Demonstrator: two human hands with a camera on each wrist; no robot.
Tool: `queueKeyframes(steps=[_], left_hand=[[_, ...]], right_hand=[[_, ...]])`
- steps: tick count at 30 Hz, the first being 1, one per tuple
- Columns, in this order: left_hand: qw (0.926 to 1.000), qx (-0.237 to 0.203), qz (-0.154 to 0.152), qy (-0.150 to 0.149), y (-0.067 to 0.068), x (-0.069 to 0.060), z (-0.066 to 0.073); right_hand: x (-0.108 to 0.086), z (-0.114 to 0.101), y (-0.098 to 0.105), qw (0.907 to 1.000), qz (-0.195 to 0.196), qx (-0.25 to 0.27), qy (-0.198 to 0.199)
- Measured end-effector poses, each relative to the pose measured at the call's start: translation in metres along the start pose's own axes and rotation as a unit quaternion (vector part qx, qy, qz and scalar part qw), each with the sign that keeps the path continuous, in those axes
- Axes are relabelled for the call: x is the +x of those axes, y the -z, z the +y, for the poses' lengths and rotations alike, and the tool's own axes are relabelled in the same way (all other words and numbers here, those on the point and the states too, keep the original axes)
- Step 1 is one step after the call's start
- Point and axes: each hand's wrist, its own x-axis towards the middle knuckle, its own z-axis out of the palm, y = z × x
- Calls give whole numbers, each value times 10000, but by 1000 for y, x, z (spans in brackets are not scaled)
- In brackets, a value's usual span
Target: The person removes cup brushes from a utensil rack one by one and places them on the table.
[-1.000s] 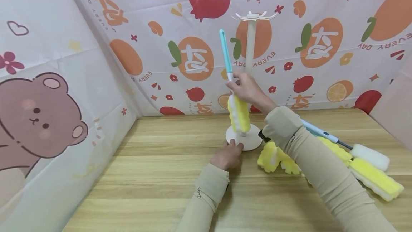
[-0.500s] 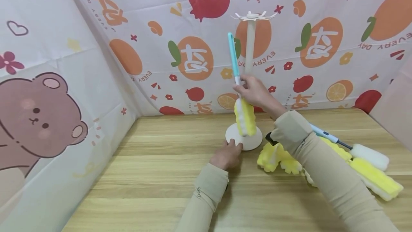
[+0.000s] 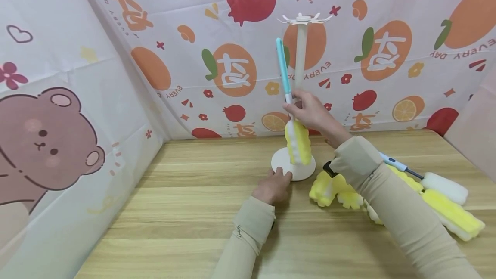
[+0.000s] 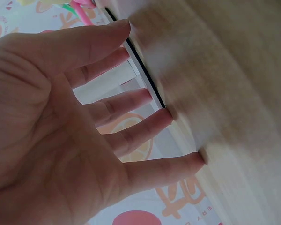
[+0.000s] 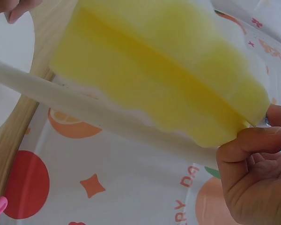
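My right hand [image 3: 310, 109] pinches a sponge bottle brush [image 3: 298, 143] near the lower end of its turquoise handle. The handle points up and leans left; the yellow-and-white sponge hangs below, in front of the stand's post [image 3: 301, 51]. In the right wrist view the sponge [image 5: 164, 65] appears beside the bare post [image 5: 103, 119]. White hooks [image 3: 304, 20] ring the top of the stand. At its round white base [image 3: 280, 158] my left hand [image 3: 272, 185] rests, fingertips on the near edge. The left wrist view shows that hand [image 4: 79, 126] with fingers spread and extended.
Right of the stand lie several more sponge brushes: a crumpled yellow one [image 3: 325, 190], a long yellow one [image 3: 451, 212] and a white one [image 3: 445, 187] with a blue handle. Fruit-patterned cloth [image 3: 240, 115] closes off the back of the wooden table [image 3: 174, 210].
My right hand has carried the bottle brush to the right and a little lower, its handle coming nearer the post. The left hand stays in place on the base.
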Motion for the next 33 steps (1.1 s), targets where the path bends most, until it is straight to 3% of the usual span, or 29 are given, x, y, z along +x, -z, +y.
queueKeyframes(steps=[20,33], left_hand=[[10000,-21,-1,-12,0,0,0],[9999,-55,85,-54,-1,0,0]], right_hand=[[-12,11,3,9987,95,449,-225],[-15,15,12,9994,239,231,-90]])
